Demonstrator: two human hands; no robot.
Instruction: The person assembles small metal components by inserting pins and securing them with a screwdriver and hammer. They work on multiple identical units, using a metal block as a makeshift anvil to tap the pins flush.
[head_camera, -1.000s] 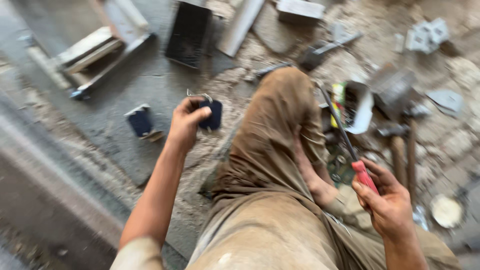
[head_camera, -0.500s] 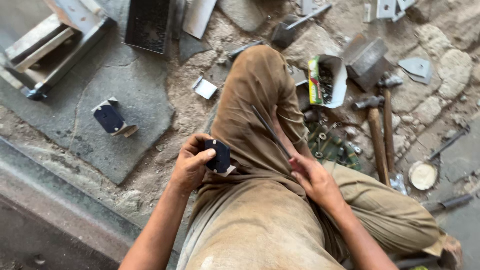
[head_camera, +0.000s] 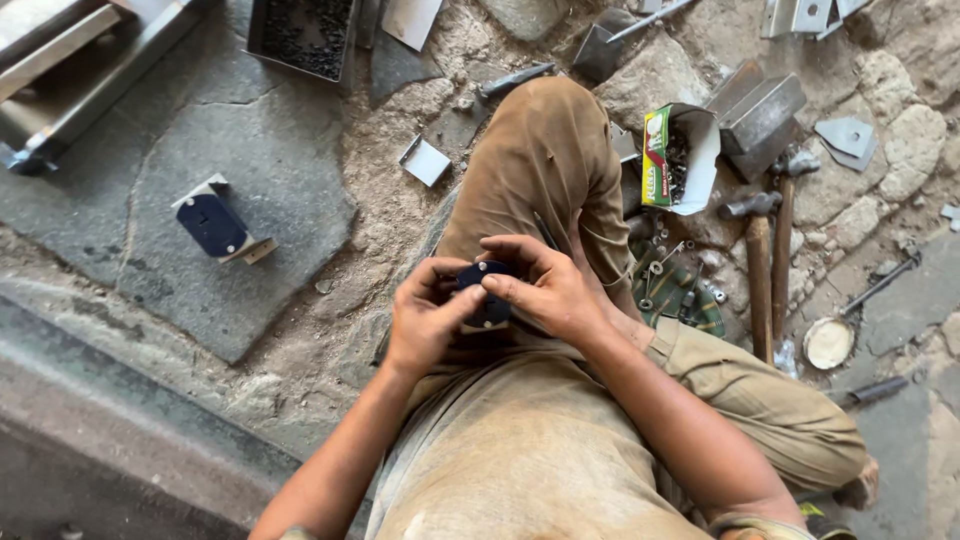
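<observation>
Dark-blue part (head_camera: 487, 296) sits clasped between both hands (head_camera: 490, 300), above lap.

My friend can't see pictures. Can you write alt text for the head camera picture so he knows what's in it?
A seated person's left hand and right hand together hold a small dark blue part over their lap. On the stone ground lie a similar blue part, two hammers and an open box of small hardware.
</observation>
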